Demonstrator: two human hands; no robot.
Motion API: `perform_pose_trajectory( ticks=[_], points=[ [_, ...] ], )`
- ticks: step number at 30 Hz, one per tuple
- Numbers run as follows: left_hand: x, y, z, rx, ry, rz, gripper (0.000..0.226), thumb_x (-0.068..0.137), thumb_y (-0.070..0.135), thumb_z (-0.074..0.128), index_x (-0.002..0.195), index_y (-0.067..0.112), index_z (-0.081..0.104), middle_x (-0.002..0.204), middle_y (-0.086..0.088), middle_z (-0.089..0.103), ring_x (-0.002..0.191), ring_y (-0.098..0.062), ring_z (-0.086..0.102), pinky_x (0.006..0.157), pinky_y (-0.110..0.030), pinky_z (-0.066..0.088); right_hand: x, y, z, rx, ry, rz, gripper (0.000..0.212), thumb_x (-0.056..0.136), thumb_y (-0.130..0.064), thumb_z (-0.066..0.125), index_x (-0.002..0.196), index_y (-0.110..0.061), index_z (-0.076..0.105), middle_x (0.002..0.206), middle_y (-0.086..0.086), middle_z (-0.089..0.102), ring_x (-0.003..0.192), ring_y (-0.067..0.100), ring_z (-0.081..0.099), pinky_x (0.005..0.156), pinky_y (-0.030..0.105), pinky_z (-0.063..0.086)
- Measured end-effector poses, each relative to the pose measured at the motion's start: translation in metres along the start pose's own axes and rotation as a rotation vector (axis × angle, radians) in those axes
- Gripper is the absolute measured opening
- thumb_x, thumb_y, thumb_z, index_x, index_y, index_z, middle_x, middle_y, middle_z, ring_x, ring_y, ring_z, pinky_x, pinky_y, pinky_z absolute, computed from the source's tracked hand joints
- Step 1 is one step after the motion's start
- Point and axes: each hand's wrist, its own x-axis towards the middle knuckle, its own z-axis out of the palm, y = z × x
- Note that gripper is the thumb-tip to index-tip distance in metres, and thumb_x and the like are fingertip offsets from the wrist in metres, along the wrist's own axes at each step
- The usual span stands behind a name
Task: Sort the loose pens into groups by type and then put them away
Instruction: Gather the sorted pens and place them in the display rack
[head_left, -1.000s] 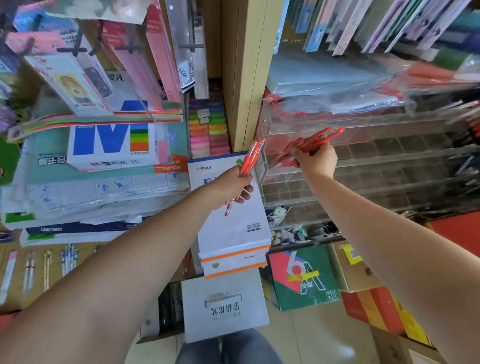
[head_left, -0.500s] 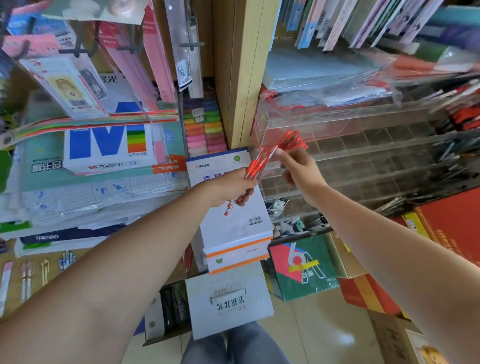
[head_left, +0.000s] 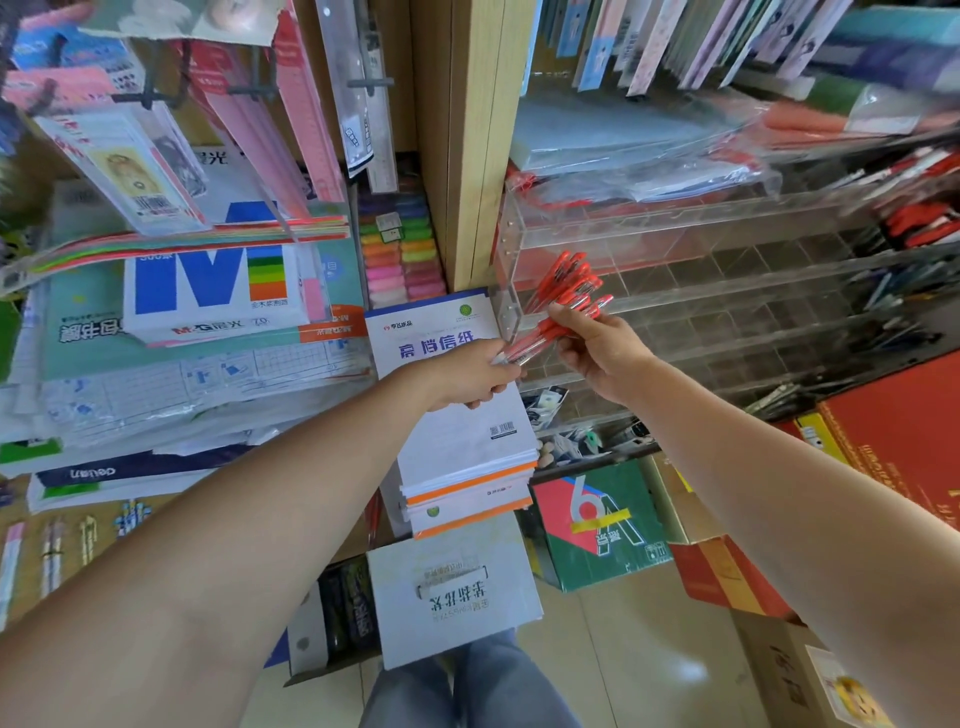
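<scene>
A bunch of red pens (head_left: 569, 288) with clear barrels is held between both hands in front of a clear acrylic pen rack (head_left: 701, 291). My right hand (head_left: 597, 348) grips the bunch near its middle, the red caps fanning up and to the right. My left hand (head_left: 470, 374) pinches the lower tip ends of the pens. The rack's compartments right behind the pens look empty. Further right, its cells hold dark and red pens (head_left: 919, 228).
A stack of writing pads (head_left: 457, 431) lies under my left hand. A wooden upright (head_left: 467, 145) divides the shelves. Paper reams and packaged stationery fill the left shelf (head_left: 208, 291). Cardboard boxes (head_left: 597, 525) stand on the floor below.
My right hand came down and left from the rack with its red pens. The two bunches now meet as one, with my left hand at the tips.
</scene>
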Motion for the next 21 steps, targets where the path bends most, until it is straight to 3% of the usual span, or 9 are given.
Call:
perform_pose_trajectory(
  ticks=[2, 4, 6, 9, 14, 17, 21],
  points=[
    [0.004, 0.006, 0.002, 0.026, 0.016, 0.014, 0.019, 0.102, 0.024, 0.042, 0.116, 0.012, 0.048, 0.076, -0.002, 0.041, 0.062, -0.013, 0.033, 0.055, -0.024, 0.031, -0.002, -0.008, -0.003, -0.042, -0.008, -0.025, 0.011, 0.087, -0.015, 0.068, 0.084, -0.007, 0.061, 0.069, 0.004, 0.065, 0.047, 0.006, 0.053, 0.046, 0.015, 0.047],
    [0.012, 0.012, 0.002, 0.074, 0.09, 0.058, 0.025, 0.1, 0.027, 0.046, 0.118, 0.009, 0.045, 0.088, -0.006, 0.048, 0.071, -0.019, 0.044, 0.06, -0.027, 0.037, -0.001, -0.019, -0.008, -0.069, 0.026, -0.086, 0.011, 0.089, -0.015, 0.066, 0.084, -0.007, 0.06, 0.068, 0.004, 0.064, 0.047, 0.006, 0.054, 0.048, 0.015, 0.048],
    [0.022, 0.016, 0.0, 0.213, 0.228, 0.1, 0.04, 0.096, 0.03, 0.053, 0.127, 0.006, 0.04, 0.114, -0.013, 0.049, 0.096, -0.029, 0.054, 0.072, -0.032, 0.044, 0.002, -0.033, -0.016, -0.067, 0.106, -0.179, 0.012, 0.089, -0.015, 0.066, 0.085, -0.006, 0.06, 0.066, 0.003, 0.062, 0.047, 0.006, 0.053, 0.048, 0.016, 0.048],
    [0.032, 0.021, -0.004, 0.457, 0.388, 0.159, 0.055, 0.094, 0.026, 0.057, 0.14, 0.008, 0.034, 0.143, -0.013, 0.037, 0.127, -0.031, 0.042, 0.1, -0.04, 0.04, 0.008, -0.05, -0.025, -0.093, 0.25, -0.318, 0.011, 0.089, -0.018, 0.066, 0.089, -0.009, 0.061, 0.072, 0.003, 0.064, 0.053, 0.007, 0.056, 0.054, 0.019, 0.05],
    [0.038, 0.022, -0.001, 0.645, 0.305, 0.19, 0.07, 0.096, 0.021, 0.053, 0.153, 0.012, 0.012, 0.161, -0.008, 0.01, 0.146, -0.026, 0.014, 0.115, -0.038, 0.022, 0.032, -0.042, -0.025, -0.313, 0.387, -0.404, 0.024, 0.085, -0.03, 0.071, 0.095, -0.01, 0.061, 0.088, 0.009, 0.07, 0.071, 0.017, 0.065, 0.074, 0.035, 0.059],
    [0.045, 0.014, -0.001, 0.672, 0.282, 0.183, 0.073, 0.096, 0.022, 0.054, 0.153, 0.016, 0.009, 0.162, -0.006, 0.004, 0.148, -0.024, 0.011, 0.116, -0.038, 0.021, 0.046, -0.03, -0.014, -0.471, 0.428, -0.436, 0.022, 0.082, -0.036, 0.072, 0.083, -0.019, 0.058, 0.089, 0.01, 0.07, 0.079, 0.025, 0.068, 0.077, 0.043, 0.057],
    [0.051, 0.008, -0.001, 0.718, 0.254, 0.131, 0.074, 0.097, 0.024, 0.052, 0.154, 0.013, 0.007, 0.162, -0.005, 0.001, 0.147, -0.026, 0.011, 0.116, -0.038, 0.024, 0.059, -0.019, -0.003, -0.655, 0.416, -0.426, 0.027, 0.078, -0.033, 0.076, 0.092, -0.014, 0.061, 0.096, 0.009, 0.068, 0.086, 0.024, 0.067, 0.082, 0.043, 0.056]
  ],
)
